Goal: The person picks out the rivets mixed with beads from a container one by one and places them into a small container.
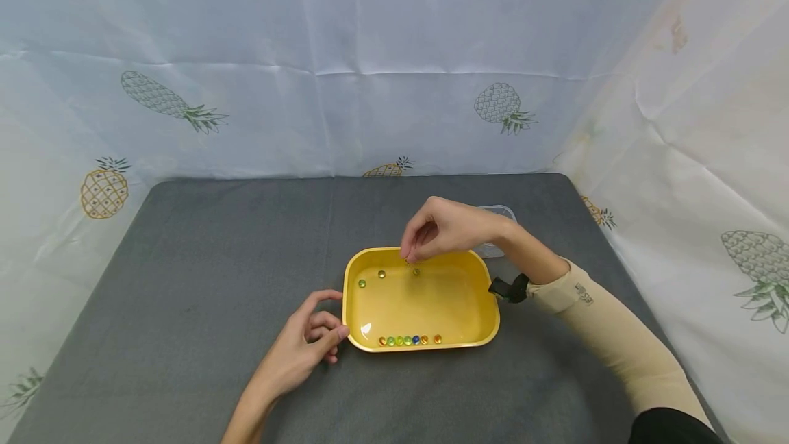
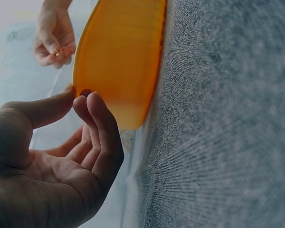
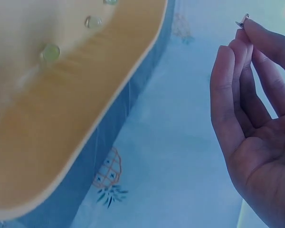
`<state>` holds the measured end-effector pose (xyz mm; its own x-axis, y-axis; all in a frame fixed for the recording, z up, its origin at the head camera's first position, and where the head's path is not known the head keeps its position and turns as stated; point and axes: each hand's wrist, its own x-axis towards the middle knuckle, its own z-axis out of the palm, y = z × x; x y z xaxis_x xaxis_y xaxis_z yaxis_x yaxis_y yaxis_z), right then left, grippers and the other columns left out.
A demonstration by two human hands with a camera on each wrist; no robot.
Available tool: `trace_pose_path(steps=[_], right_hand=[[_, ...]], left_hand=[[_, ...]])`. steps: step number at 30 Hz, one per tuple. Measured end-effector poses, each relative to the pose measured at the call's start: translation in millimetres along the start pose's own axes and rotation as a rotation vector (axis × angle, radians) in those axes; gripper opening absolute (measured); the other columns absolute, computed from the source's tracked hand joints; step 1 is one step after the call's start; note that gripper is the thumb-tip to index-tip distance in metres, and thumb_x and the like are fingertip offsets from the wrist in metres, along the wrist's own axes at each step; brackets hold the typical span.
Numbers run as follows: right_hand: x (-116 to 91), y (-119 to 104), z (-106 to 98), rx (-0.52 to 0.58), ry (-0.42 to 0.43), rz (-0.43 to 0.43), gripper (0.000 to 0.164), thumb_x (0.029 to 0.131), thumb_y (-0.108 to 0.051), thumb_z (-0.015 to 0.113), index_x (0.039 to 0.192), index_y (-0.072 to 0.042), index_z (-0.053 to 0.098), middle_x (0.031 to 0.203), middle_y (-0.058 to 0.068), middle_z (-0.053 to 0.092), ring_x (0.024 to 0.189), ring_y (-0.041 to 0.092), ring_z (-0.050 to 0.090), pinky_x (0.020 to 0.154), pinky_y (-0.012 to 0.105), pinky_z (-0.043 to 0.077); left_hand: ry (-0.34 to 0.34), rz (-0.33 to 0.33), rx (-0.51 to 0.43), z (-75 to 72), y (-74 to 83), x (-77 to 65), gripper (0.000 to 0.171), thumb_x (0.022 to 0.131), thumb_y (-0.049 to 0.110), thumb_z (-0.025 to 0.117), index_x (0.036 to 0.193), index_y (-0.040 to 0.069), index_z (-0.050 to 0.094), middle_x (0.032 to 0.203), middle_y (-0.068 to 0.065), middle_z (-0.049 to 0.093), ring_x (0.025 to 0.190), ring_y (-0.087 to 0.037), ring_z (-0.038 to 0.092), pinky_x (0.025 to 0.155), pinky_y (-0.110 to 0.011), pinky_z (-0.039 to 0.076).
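A yellow plastic tray (image 1: 425, 307) lies on the grey-covered table. My left hand (image 1: 305, 344) is at its left side and grips the rim near the front corner between thumb and fingers (image 2: 102, 123). Above the tray's far edge, my right hand (image 1: 446, 228) pinches a tiny shiny thing (image 3: 243, 21), apparently a glass marble, between thumb and fingertips; the fingers mostly cover it. Inside the tray, several coloured marbles (image 1: 399, 340) line the near wall. Three greenish marbles, one of them a green marble (image 1: 361, 284), are spread out near the far side.
Behind the right forearm is a clear plastic container (image 1: 491, 250), partly hidden. The right wrist bears a black strap device (image 1: 510, 289). Pineapple-print cloth (image 1: 370, 122) hangs around the back and sides of the grey table (image 1: 234, 259).
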<state>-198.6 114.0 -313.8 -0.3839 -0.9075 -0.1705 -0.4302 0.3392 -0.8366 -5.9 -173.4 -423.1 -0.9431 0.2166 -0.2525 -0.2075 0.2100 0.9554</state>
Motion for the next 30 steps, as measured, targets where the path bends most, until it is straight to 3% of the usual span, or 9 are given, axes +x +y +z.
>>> trace_pose_path(steps=[11,16,22,30], right_hand=[[-29.9,7.4,-17.7,0.032,0.106,0.032,0.012,0.098,-0.01,0.081,0.109,-0.007,0.083,0.105,0.016,0.082,0.091,0.02,0.08,0.088,0.033,0.068],[-44.2,14.5,-23.7,0.024,0.162,0.043,0.012,0.098,-0.006,0.08,0.11,-0.003,0.082,0.104,0.014,0.082,0.091,0.022,0.08,0.085,0.036,0.068],[-63.5,24.0,-30.0,0.011,0.247,0.078,0.012,0.098,-0.006,0.08,0.109,-0.003,0.082,0.104,0.014,0.082,0.087,0.018,0.078,0.078,0.032,0.067],[-89.3,41.0,-35.5,0.012,0.345,0.096,0.011,0.098,-0.004,0.08,0.108,-0.004,0.082,0.104,0.012,0.081,0.087,0.016,0.077,0.082,0.033,0.067]], left_hand=[[0.0,-0.005,0.001,1.3,-0.2,1.7,0.057,0.104,0.015,0.075,0.152,0.007,0.046,0.098,-0.024,0.071,0.068,-0.014,0.067,0.065,-0.033,0.064],[0.003,-0.013,-0.001,1.5,-0.2,1.7,0.057,0.104,0.015,0.075,0.152,0.008,0.046,0.098,-0.023,0.071,0.068,-0.014,0.067,0.065,-0.032,0.064],[0.008,-0.02,0.01,1.2,-0.6,1.8,0.056,0.104,0.016,0.075,0.152,0.009,0.046,0.098,-0.023,0.072,0.068,-0.015,0.067,0.065,-0.031,0.064],[0.01,-0.026,0.026,-1.8,-0.5,1.5,0.058,0.103,0.019,0.076,0.152,0.009,0.046,0.098,-0.022,0.073,0.068,-0.015,0.067,0.066,-0.03,0.064]])
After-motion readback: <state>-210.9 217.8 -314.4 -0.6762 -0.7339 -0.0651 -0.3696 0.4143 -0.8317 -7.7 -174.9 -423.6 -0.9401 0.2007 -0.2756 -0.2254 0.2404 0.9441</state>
